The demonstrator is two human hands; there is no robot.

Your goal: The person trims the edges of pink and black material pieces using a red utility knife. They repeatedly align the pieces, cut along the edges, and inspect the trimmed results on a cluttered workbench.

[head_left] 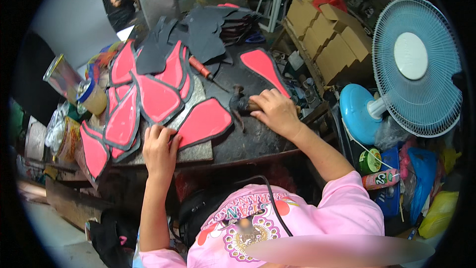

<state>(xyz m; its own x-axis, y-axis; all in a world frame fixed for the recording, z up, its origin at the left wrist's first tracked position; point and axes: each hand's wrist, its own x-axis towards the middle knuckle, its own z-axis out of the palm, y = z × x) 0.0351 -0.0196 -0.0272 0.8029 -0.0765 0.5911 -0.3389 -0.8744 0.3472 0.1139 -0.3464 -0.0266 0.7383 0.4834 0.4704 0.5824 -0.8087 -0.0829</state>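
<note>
My left hand is at the front of the table, its fingers closed on the narrow end of a pink panel with a black border. That panel lies flat, partly over a pale slab. To its right, my right hand is wrapped round the handle of a hammer; the dark hammer head rests on the black tabletop. Left of the panel, several similar pink panels overlap in a loose pile. One more pink panel lies alone beyond my right hand.
A red-handled awl-like tool lies behind the panels. Black sheet pieces are heaped at the back. On the left stand a jar with a blue rim and a tin. A blue fan and cardboard boxes are on the right.
</note>
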